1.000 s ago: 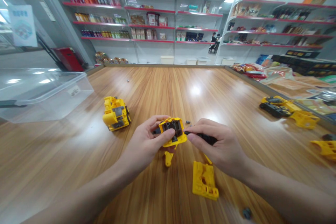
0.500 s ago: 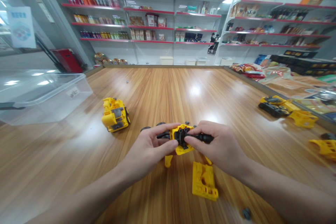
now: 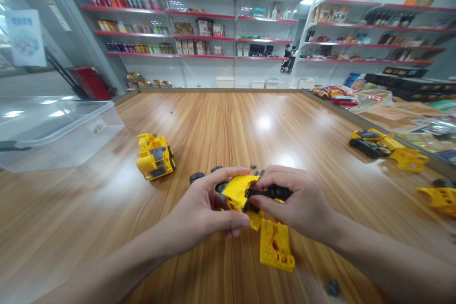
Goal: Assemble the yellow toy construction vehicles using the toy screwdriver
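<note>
A yellow plastic toy part [image 3: 237, 194] sits between the two hands, just above the wooden table [image 3: 89, 199], near the table's middle and close to the person. It is tilted, and a black plastic piece [image 3: 274, 193] lies across its right side. The left hand [image 3: 206, 211] grips the yellow part from the left, with the thumb running beneath it. The right hand [image 3: 299, 202] closes on the black piece, and its fingertips [image 3: 261, 199] press against the yellow part. The hands are together, almost touching, with both clamped on this small assembly. Black toy wheels [image 3: 196, 177] stick out past the left hand's fingers, though it is hard to tell how they are joined to the rest.

Just below the hands lies a flat yellow plastic panel [image 3: 276, 245], and a small dark wheel [image 3: 333, 288] rests further toward the lower right. Tiny dark bits [image 3: 253, 167] are scattered just beyond the hands. To the left stands a finished yellow toy truck [image 3: 155, 156], beside a clear plastic bin [image 3: 53, 135]. Near the right edge are a yellow and black toy piece [image 3: 370, 145] and two loose yellow parts [image 3: 413, 160] [image 3: 440, 199]. Beyond the table, red-edged shelves [image 3: 199, 35] hold packaged goods.
</note>
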A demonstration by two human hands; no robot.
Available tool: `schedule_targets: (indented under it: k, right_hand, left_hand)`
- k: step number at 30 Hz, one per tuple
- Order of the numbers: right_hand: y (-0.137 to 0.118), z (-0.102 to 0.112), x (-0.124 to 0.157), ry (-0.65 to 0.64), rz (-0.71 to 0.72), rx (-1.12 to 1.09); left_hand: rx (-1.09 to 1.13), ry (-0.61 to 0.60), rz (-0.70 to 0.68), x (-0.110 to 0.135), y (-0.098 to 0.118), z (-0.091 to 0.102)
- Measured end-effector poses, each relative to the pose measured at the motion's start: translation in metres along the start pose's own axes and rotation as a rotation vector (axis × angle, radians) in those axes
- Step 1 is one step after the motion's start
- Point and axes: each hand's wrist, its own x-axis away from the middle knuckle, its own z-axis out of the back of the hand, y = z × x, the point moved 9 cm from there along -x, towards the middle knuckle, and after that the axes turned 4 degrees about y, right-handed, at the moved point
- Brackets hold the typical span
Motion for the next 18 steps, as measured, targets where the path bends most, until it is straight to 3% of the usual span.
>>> schedule_targets:
  k: [9,18]
  right_hand:
    - [-0.006,-0.003,0.002,-0.045,0.001,-0.049]
    - [0.005,-0.009,0.003,-0.072,-0.124,0.028]
  left_hand:
    - [0.022,-0.009,0.010,0.003,0.000,-0.007]
    - [0.039,-0.036,-0.007,0.002,-0.002,-0.006]
